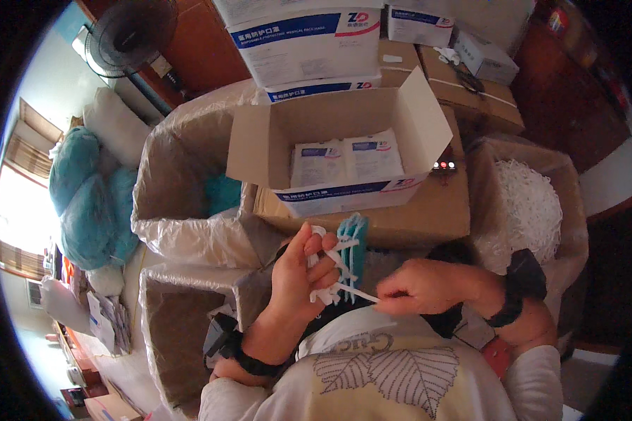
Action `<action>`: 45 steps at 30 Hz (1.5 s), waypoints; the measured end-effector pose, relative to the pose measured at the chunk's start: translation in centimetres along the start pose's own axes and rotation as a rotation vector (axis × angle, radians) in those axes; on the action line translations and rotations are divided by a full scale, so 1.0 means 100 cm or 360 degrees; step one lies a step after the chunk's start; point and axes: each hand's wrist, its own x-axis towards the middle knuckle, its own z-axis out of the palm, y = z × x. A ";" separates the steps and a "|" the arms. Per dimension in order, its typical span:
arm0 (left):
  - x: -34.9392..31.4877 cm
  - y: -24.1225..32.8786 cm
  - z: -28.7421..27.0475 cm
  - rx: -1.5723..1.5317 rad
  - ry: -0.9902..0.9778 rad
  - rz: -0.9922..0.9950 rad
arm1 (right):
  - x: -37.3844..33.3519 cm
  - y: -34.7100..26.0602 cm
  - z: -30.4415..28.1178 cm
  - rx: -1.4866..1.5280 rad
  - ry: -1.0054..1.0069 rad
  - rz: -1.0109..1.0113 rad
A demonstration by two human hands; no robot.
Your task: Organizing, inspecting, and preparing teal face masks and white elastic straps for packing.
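My left hand (298, 272) is curled closed, with a small stack of teal face masks (356, 252) at its fingertips and several loose white straps (340, 261) among its fingers. To its right, my right hand (418, 286) is closed in a pinch on the end of a white strap (358, 291), which runs taut across to the left hand. Exactly how the left fingers grip the masks is partly hidden. Just beyond the hands stands an open white box (316, 206), its flaps up, holding flat mask packets (372, 158).
A brown carton (442, 217) supports the white box. Plastic-lined cartons stand left (189, 151), with teal masks inside, and near left (172, 344). At right, another lined carton (572, 228) holds a heap of white straps (530, 207). Boxes (309, 45) are stacked behind; a fan (130, 38) stands far left.
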 end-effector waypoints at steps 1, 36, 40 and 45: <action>-0.005 0.001 0.003 0.0100 0.0141 -0.0013 | -0.007 0.004 0.003 0.0030 -0.0050 0.0021; 0.023 -0.003 -0.045 -0.0446 -0.0496 -0.0103 | -0.018 0.046 0.010 0.1823 0.0318 0.0304; 0.034 -0.010 -0.033 -0.0470 -0.0389 0.0088 | 0.017 0.033 0.027 0.1166 0.0607 0.0114; 0.041 -0.016 -0.027 -0.0490 -0.0397 0.0139 | 0.035 0.023 0.040 0.0487 0.0752 -0.0034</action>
